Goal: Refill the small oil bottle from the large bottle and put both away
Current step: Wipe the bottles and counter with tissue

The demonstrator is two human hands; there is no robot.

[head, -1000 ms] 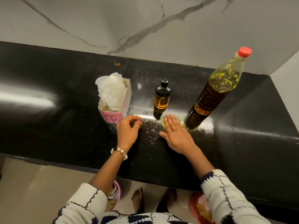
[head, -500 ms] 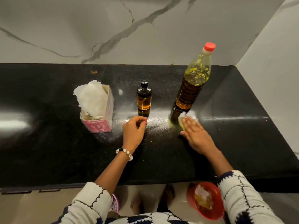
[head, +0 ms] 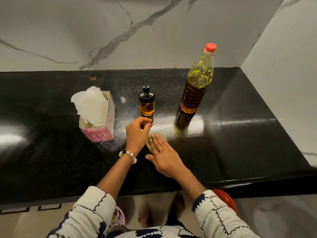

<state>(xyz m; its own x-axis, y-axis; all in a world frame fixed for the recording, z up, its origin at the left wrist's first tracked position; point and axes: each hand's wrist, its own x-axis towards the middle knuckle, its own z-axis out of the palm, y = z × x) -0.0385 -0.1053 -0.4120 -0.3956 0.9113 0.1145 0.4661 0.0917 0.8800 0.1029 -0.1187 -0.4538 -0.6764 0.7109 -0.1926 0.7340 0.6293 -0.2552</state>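
Small oil bottle upright, capped – large bottle beside.

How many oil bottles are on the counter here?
2: the small oil bottle stands mid-counter beyond the left hand; the large bottle stands to its right. None looks hidden.

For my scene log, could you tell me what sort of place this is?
Most likely a home kitchen: a polished black stone counter against a marble-look wall, with a large oil bottle, a small oil bottle and a tissue box standing on it.
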